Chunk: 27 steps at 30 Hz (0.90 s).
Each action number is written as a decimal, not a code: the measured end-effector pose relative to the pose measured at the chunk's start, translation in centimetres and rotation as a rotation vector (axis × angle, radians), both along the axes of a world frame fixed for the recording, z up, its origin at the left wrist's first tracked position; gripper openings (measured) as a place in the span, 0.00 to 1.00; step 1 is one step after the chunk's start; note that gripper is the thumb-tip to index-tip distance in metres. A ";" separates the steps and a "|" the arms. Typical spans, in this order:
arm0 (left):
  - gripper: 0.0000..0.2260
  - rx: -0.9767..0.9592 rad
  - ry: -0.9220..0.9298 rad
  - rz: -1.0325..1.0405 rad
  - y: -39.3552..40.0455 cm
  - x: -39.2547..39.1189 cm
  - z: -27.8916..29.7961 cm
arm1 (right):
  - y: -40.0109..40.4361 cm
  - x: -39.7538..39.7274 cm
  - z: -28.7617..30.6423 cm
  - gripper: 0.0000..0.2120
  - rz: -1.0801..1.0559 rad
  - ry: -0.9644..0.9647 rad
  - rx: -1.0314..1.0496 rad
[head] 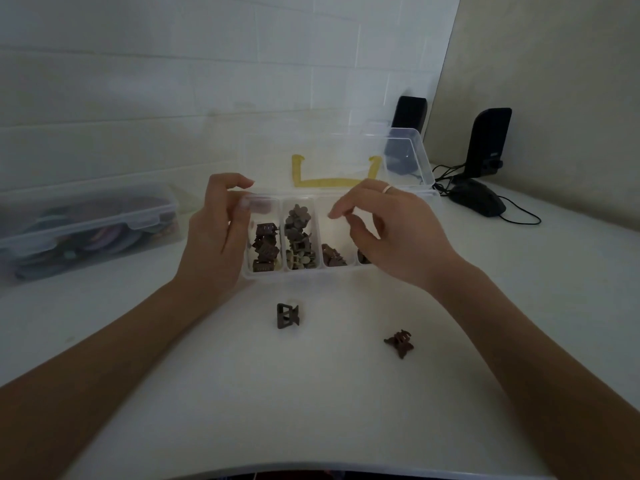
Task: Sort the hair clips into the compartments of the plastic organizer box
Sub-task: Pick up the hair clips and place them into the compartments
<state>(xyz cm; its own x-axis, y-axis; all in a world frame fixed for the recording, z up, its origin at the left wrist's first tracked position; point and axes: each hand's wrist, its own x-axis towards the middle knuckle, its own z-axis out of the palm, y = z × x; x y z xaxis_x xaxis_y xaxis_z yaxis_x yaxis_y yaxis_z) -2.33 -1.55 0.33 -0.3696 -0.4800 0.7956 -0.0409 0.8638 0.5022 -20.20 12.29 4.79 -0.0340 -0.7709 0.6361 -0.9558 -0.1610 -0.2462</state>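
Your right hand [388,233] covers most of the organizer box's [263,273] rightmost compartment; only a dark scrap shows below your palm. Whether those curled fingers pinch a clip, you can't tell. Your left hand [216,237] hides the box's left wall. Both forearms run off the bottom edge.

Left hand [216,237]: we hold it upright, palm turned inward, fingers curled, thumb and forefinger close together near the top.
Right hand [388,233]: we raise it palm down, fingers bent and loosely spread, grip empty, a ring on one finger.
Forearms: both bare, reaching forward, converging toward the middle.
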 end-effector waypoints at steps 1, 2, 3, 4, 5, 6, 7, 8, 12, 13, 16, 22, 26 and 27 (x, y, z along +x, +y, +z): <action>0.10 0.005 -0.005 0.000 0.0 0.0 0.0 | 0.2 0.2 0.1 0.10 0.011 -0.020 -0.024; 0.08 0.010 -0.011 0.004 0.0 0.0 0.0 | 0.3 0.7 0.2 0.09 0.032 -0.028 -0.030; 0.07 0.014 -0.014 0.008 -0.1 0.0 0.0 | 0.4 1.2 0.2 0.08 0.060 -0.010 -0.022; 0.07 0.020 -0.013 0.007 -0.1 0.0 0.0 | 0.5 1.9 0.1 0.08 0.093 0.030 -0.007; 0.07 0.024 -0.008 0.001 -0.1 0.0 0.0 | 0.6 2.6 0.0 0.08 0.131 0.076 0.014; 0.07 0.027 -0.001 -0.004 -0.2 0.0 -0.1 | 0.6 3.3 -0.1 0.07 0.170 0.115 0.046; 0.07 0.033 0.004 -0.005 -0.2 0.0 -0.1 | 0.6 3.9 -0.3 0.07 0.205 0.146 0.096; 0.08 0.035 0.006 -0.003 -0.2 0.0 -0.1 | 0.6 4.5 -0.5 0.07 0.225 0.178 0.164; 0.09 0.032 0.008 0.008 -0.2 -0.1 0.0 | 0.3 5.5 -1.0 0.10 0.214 0.332 0.375; 0.10 0.027 0.007 0.012 -0.2 -0.1 0.1 | 0.2 5.4 -1.1 0.10 0.213 0.333 0.383; 0.10 0.032 0.006 0.014 -0.2 -0.1 0.1 | 0.1 5.3 -1.3 0.08 0.228 0.279 0.370; 0.09 -0.002 0.010 0.037 0.0 0.0 0.2 | -0.2 4.9 -1.3 0.05 0.226 0.028 0.075; 0.08 -0.018 0.024 0.028 0.1 -0.1 0.0 | -0.4 4.9 -1.2 0.06 0.228 -0.087 -0.132; 0.07 -0.019 0.029 0.015 0.1 -0.1 0.0 | -0.6 5.1 -1.3 0.07 0.217 -0.099 -0.179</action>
<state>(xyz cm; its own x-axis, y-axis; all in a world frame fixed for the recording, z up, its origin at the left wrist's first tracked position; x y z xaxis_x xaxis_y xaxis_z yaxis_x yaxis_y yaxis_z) -2.48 -1.40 0.33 -0.3388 -0.4699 0.8151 -0.0395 0.8727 0.4867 -15.12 11.72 3.52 0.0507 -0.6425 0.7646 -0.8668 -0.4086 -0.2859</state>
